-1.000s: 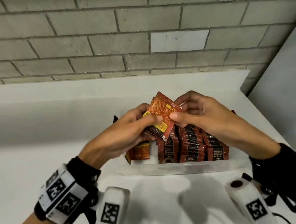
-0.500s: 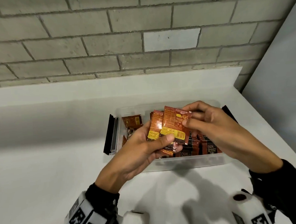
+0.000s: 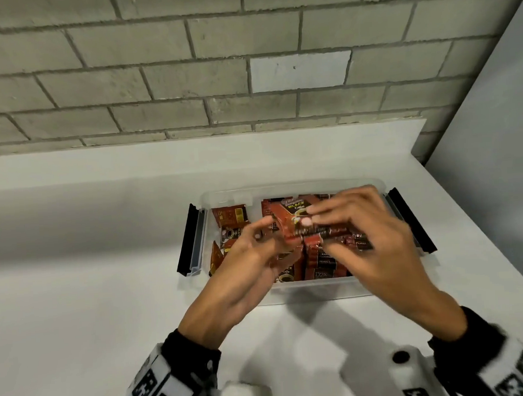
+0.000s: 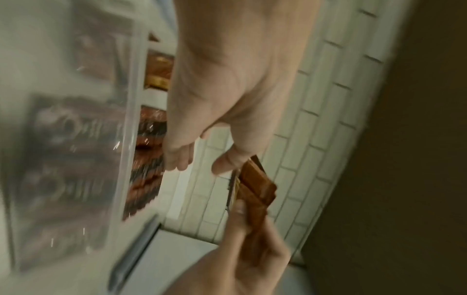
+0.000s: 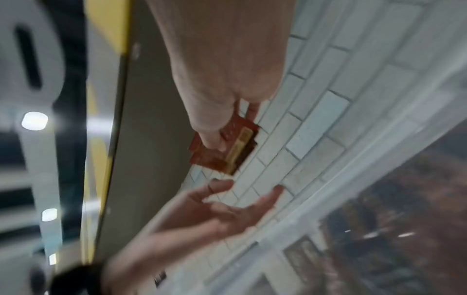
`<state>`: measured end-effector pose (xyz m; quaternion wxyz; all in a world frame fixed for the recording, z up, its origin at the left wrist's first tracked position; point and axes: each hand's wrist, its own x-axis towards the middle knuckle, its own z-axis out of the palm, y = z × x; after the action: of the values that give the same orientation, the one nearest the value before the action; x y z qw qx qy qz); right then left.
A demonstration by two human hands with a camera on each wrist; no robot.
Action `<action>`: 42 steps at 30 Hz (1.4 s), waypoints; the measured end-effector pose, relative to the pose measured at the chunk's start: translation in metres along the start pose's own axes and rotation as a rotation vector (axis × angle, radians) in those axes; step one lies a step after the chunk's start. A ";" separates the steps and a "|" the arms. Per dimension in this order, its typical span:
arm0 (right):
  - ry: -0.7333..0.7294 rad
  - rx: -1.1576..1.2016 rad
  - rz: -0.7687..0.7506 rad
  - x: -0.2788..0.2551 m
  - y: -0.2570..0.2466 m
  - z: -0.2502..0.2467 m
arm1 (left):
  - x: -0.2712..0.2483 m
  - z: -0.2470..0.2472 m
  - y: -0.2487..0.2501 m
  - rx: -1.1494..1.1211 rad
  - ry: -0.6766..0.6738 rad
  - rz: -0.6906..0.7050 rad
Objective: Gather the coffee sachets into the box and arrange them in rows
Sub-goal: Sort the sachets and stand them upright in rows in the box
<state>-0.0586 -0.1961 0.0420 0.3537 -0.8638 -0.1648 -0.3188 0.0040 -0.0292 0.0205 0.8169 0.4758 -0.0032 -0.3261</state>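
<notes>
A clear plastic box [image 3: 313, 290] stands on the white counter. On its right side, brown-red coffee sachets [image 3: 321, 266] stand in rows. A few loose sachets [image 3: 229, 216] lie on its left side. My right hand [image 3: 308, 218] pinches a small stack of sachets [image 3: 287, 223] just above the box's middle. The right wrist view shows the same stack [image 5: 222, 147] under my right thumb. My left hand [image 3: 257, 236] hovers beside the stack with its fingers spread and relaxed, holding nothing. In the left wrist view my left hand [image 4: 199, 165] has its thumb close to the stack's [image 4: 255, 189] edge.
Black latches flank the box on the left [image 3: 188, 241] and on the right [image 3: 411, 220]. A grey brick wall [image 3: 187, 80] rises behind the counter. A grey panel [image 3: 492, 125] closes off the right side.
Both hands held the stack together earlier. Now the left hand has let go and opened, and the right hand has the stack lower over the box, tilted flatter.
</notes>
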 end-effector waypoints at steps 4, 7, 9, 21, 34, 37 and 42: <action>0.061 -0.183 -0.272 -0.014 0.014 0.017 | -0.004 0.005 -0.003 -0.186 -0.132 -0.118; 0.068 -0.185 -0.291 -0.020 0.015 0.022 | -0.005 0.012 -0.006 -0.255 -0.192 -0.124; 0.038 -0.198 -0.290 -0.022 0.015 0.024 | -0.005 0.014 -0.007 -0.284 -0.220 -0.100; 0.080 0.228 0.244 -0.021 0.008 0.017 | -0.008 0.011 -0.009 -0.107 -0.120 0.094; 0.269 1.020 0.887 -0.007 0.024 -0.008 | -0.008 0.006 -0.005 0.002 -0.006 0.151; 0.300 1.128 0.954 -0.006 0.025 -0.013 | -0.005 0.007 -0.008 0.024 0.052 0.141; 0.079 1.058 1.017 -0.011 0.016 -0.007 | -0.001 0.009 -0.013 -0.009 0.128 0.112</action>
<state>-0.0618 -0.2128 0.0303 0.8332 -0.5351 0.1372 -0.0242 -0.0069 -0.0400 0.0160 0.8344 0.4913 0.0240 -0.2488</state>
